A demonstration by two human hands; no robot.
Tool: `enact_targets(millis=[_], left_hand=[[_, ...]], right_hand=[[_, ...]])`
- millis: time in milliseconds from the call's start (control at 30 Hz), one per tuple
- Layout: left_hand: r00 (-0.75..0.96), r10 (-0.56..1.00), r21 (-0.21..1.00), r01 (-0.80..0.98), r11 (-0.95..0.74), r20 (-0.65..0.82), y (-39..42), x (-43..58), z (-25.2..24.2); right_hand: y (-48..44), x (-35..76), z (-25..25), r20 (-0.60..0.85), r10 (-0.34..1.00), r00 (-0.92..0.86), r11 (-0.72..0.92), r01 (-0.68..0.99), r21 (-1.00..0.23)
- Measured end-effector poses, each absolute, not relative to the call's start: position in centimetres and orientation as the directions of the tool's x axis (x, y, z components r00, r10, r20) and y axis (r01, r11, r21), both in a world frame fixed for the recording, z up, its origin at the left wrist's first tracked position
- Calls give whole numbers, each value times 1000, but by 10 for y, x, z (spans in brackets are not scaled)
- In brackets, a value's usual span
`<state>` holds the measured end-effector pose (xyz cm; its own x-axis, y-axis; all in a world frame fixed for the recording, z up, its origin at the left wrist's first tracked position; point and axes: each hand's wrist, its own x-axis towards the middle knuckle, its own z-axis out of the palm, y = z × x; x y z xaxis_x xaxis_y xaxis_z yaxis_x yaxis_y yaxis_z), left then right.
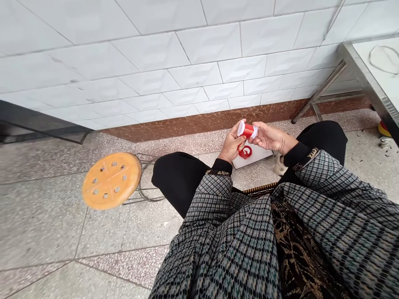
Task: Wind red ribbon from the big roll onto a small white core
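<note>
A spool of red thread with white end flanges is held between my two hands, above the floor and in front of my knees. My left hand grips its left end, the thumb lying below the flange. Fingers of my right hand close on the right flange. Some red also shows under my left thumb, too covered to name. Lower down, a flat white box or board rests on the floor. A red ring-shaped item appears over it, partly hidden by my left hand.
An orange round stool with holes in its seat stands on the left. To the right is a metal-framed table with a loop of pale cord on top. A white tiled wall rises ahead. Something red and yellow lies at the right edge.
</note>
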<state>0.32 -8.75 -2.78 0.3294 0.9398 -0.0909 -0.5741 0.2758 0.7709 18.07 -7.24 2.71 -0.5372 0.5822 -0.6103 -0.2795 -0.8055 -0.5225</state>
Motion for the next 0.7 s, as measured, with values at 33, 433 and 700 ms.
enact_targets(millis=[33,433,700], left_hand=[[330,939,776,-566,277,-94,-88,4,-27],[187,968,682,-687,251,-168,-89,11,-24],[160,949,675,-672,306,-271,-93,25,-19]], right_hand=[[-73,181,26,-598,575,-559,-808,-275,-521],[-79,180,25,-449,760,-471,-537,-65,-841],[-75,169,-2,-37,977,-210,10,219,-976]])
